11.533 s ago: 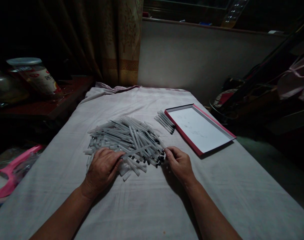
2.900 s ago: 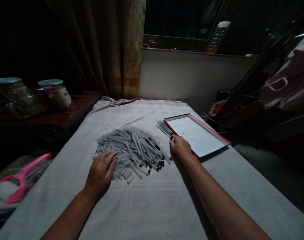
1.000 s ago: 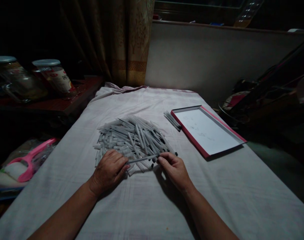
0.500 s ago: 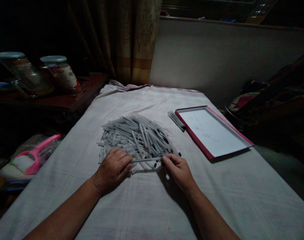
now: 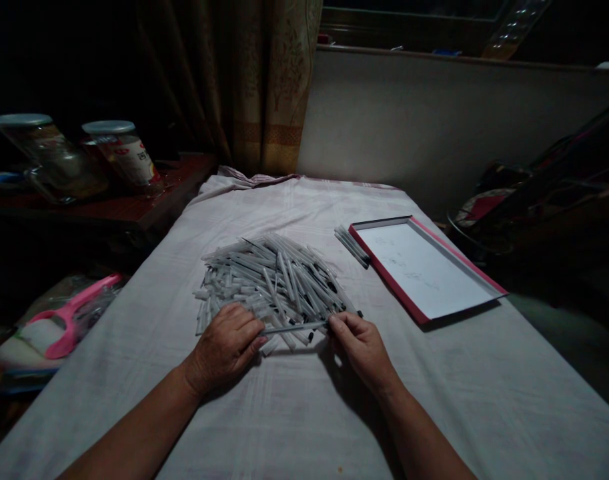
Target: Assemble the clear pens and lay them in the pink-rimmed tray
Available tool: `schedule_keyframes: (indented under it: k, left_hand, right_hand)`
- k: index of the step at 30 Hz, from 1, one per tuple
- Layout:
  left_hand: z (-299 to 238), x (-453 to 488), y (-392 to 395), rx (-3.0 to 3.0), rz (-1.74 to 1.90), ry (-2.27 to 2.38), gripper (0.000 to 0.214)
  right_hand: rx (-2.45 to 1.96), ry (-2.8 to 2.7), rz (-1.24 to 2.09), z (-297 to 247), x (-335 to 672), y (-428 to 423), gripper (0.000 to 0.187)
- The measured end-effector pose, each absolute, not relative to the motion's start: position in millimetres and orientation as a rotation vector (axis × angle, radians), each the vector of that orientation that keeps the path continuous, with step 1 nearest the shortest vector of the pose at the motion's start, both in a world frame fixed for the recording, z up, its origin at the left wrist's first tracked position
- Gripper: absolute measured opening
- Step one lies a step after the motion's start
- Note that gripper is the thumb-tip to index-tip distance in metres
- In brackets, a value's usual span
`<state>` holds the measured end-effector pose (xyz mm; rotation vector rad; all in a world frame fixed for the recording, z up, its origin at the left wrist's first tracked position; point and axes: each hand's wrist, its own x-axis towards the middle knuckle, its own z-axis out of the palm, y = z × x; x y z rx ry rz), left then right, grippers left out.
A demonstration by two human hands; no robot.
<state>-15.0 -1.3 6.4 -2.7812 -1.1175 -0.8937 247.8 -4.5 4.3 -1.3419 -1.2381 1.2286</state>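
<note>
Between my two hands a slim grey pen (image 5: 294, 328) lies nearly level, held at both ends. My left hand (image 5: 227, 340) is closed on its left end, thumb and fingers together. The thumb and fingers of my right hand (image 5: 358, 343) pinch its right end. Just behind the hands spreads a heap of clear pens and caps (image 5: 269, 273), some with black ends. Right of the heap, a few pens (image 5: 351, 247) lie side by side against a shallow red-edged box lid (image 5: 391, 283). Faint scribbles mark the white paper (image 5: 424, 267) inside it.
All this rests on a bed-like surface with a pale checked cloth (image 5: 284, 413). At the left stands a dark red table (image 5: 179, 180) with a lidded jar (image 5: 129, 160) and a glass mug (image 5: 67, 173). Lower left is a pink-handled object (image 5: 79, 310). A curtain (image 5: 279, 87) hangs behind.
The view has tilted slightly, so the scene sits a little lower. Both hands keep their hold on the pen, with hardly any movement.
</note>
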Motion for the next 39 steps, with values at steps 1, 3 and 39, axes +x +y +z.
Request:
schedule_keyframes:
  k: [1,3,39]
  left_hand:
    - [6.1,-15.1,-1.2,-2.782,-0.893,-1.121,0.028]
    - [5.7,-15.2,-1.1,-2.783,-0.896,-1.133,0.028]
    - [6.7,-13.6,-3.3,-2.881,-0.873,-1.157,0.031]
  right_hand:
    - [-1.333,-1.227,1.229,4.3,248.1,-4.6,0.044]
    - [-1.315,-1.186,1.261,4.1,248.3,-5.0,0.040]
    - [-1.263,-1.282,1.293,6.5,257.0,-5.6,0.016]
